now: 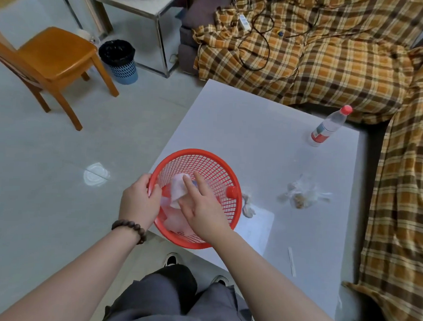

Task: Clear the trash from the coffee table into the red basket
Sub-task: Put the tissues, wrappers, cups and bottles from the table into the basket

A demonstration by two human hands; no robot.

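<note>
Head view: you are partway through, with the basket half loaded.

Your left hand grips the rim of the basket, which overhangs the near-left edge of the table. Your right hand lies over it, fingers straight and spread, touching a tissue inside. Still left: a wad just beside the basket, paper, a bag, a straw, a bottle. Open tabletop lies between them, so reaching looks easy.

Left hand curled in a grip, beaded wrist; right hand extended forward, fingers straight and spread.
</note>
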